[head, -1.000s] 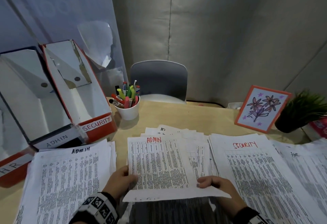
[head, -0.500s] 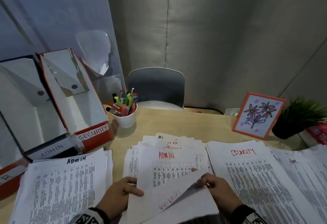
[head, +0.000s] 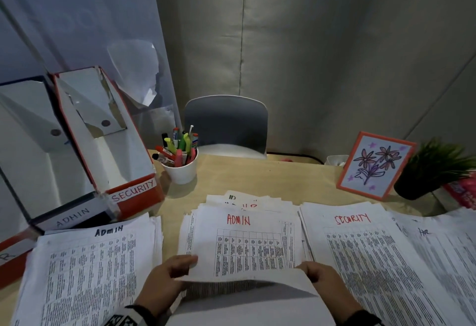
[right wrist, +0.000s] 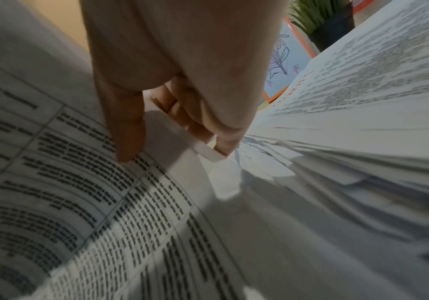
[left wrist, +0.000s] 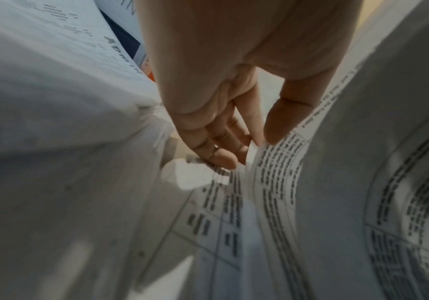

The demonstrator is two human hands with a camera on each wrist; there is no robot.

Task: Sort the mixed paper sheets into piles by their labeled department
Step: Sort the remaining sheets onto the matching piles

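Note:
In the head view, the mixed stack (head: 242,204) lies in the middle of the table, and its top sheet (head: 247,245) is headed ADMIN in red. My left hand (head: 192,261) pinches that sheet's lower left edge between thumb and fingers (left wrist: 254,146). At the lower right corner my right hand (head: 306,270) grips the sheet, thumb on the print (right wrist: 172,150), so its near edge is raised. A sheet with its blank side up (head: 244,307) lies nearest me, between my wrists. The sorted ADMIN pile (head: 95,261) is to the left, with the SECURITY pile (head: 360,253) and the HR pile (head: 443,248) to the right.
Open file boxes labelled SECURITY (head: 134,191) and ADMIN (head: 72,217) stand at the back left. Behind the stack is a white cup of markers (head: 180,168). A framed flower drawing (head: 376,166) and a potted plant (head: 432,171) stand at the back right. A grey chair (head: 226,124) faces me.
The earlier top ADMIN sheet has been turned over toward me and now lies blank side up. Both hands now hold the lower edge of another ADMIN sheet beneath it.

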